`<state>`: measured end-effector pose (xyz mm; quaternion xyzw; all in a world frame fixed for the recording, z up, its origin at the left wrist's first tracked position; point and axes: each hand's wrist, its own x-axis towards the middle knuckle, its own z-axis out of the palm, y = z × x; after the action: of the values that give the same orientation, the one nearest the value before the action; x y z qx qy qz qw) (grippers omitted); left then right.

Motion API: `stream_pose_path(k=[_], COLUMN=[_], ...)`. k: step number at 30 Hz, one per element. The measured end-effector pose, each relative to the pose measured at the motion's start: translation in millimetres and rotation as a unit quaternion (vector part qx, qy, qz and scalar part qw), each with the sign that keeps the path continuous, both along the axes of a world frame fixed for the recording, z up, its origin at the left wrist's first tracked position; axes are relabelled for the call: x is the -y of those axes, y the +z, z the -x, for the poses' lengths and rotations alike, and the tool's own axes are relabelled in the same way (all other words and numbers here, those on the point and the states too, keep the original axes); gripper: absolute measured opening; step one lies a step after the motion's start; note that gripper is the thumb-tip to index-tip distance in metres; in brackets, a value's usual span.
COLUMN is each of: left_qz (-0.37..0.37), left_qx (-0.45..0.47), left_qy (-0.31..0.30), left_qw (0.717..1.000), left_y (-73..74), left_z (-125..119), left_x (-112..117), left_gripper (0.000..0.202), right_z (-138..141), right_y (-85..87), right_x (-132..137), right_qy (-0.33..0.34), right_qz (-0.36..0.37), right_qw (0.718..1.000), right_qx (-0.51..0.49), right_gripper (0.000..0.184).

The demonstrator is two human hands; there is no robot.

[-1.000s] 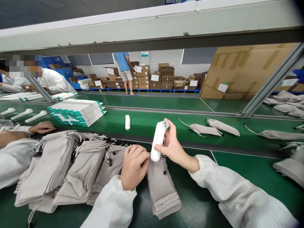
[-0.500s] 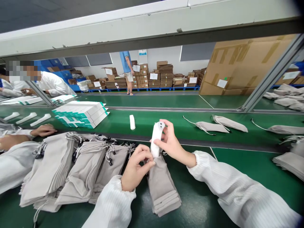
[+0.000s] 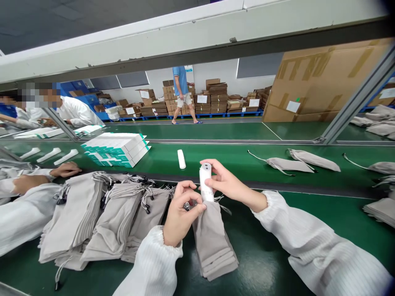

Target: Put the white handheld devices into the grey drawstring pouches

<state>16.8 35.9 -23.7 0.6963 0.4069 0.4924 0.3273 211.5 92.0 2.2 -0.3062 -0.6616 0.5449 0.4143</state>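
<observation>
One white device (image 3: 205,186), between right fingers (image 3: 213,163)

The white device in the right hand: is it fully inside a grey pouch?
No, the white device shows above the grey pouch.

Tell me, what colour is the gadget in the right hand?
The gadget is white; it shows best in the head view.

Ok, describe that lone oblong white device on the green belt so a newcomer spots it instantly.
Find the stacked white-and-teal cardboard boxes on the green belt. Just right of them lies the slim white plastic-looking device. It lies alone, unlike the row of three white devices left of the boxes and the upright white device in the right hand.
</observation>
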Motion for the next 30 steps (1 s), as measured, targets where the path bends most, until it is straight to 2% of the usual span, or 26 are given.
stream_pose_path(k=[3,5,7,9,10,13,18,20,23,26,28,30], left_qz=[0.013,0.019,0.024,0.028,0.028,0.035,0.081,0.129,0.208,0.199,0.163,0.106], left_qx=[0.030,0.054,0.074,0.094,0.107,0.156,0.232,0.252,0.291,0.345,0.314,0.194], left_qy=[0.025,0.038,0.049,0.072,0.086,0.111,0.114,0.100,0.083,0.106,0.107,0.114], left_qw=[0.999,0.998,0.996,0.993,0.990,0.981,0.963,0.954,0.930,0.911,0.929,0.969], left_y=[-2.9,-3.3,-2.6,-1.7,-1.3,-0.4,7.1,13.5,24.4,29.5,24.7,12.0], left_z=[-5,-8,-10,-13,-13,-15,-15,-10,7,24,27,23], left_x=[-1,-2,-3,-4,-4,-7,-11,-12,-15,-19,-20,-19], left_gripper=[0.011,0.013,0.014,0.014,0.014,0.016,0.025,0.031,0.042,0.047,0.040,0.035], right_z=[2,4,5,4,3,0,2,2,-3,-17,-28,-37], right_y=[1.0,1.3,1.4,1.5,1.4,0.5,-4.7,-6.1,-0.5,18.9,36.0,50.0], right_x=[12,17,19,16,14,6,1,1,1,4,5,0], right_qy=[-0.084,-0.124,-0.105,-0.060,-0.039,0.004,0.067,0.080,0.050,0.022,-0.001,-0.060], right_qz=[-0.147,-0.213,-0.234,-0.237,-0.235,-0.204,-0.125,-0.097,0.017,0.113,0.113,0.062], right_qw=[0.984,0.966,0.963,0.964,0.964,0.969,0.976,0.979,0.997,0.985,0.972,0.965], right_qx=[0.058,0.076,0.087,0.106,0.115,0.137,0.168,0.162,0.053,-0.129,-0.205,-0.249], right_gripper=[0.049,0.048,0.044,0.032,0.028,0.033,0.028,0.021,0.016,0.013,0.014,0.013])
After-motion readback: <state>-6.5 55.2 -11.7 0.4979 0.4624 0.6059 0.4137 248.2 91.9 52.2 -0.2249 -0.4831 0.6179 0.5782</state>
